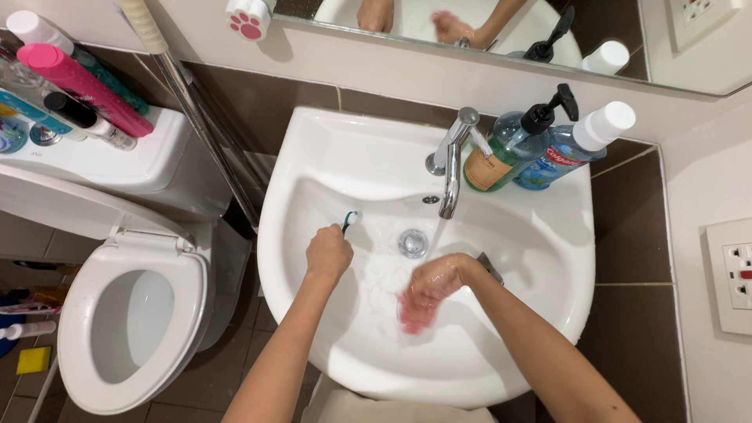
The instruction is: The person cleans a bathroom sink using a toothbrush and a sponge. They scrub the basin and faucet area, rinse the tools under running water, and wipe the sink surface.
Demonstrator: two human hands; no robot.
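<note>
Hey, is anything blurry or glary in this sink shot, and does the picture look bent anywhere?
Head view: the right hand is smeared by motion blur under the running tap, while the left hand holding the toothbrush is sharp; soft glare shines on the white sink; the wide lens bows the wall edges; lighting is even, shadows faint.

Right hand [427,294] is a wet blur, fingers can't be told apart. Left hand [329,252] hides most of the toothbrush [349,219], only the tip w/ bristles shows. Both arms cut off at bottom edge. Toilet [133,313] cut off at left & bottom. Wall socket [732,274] cut by right edge. Bottle tops [47,47] run off top-left.
</note>
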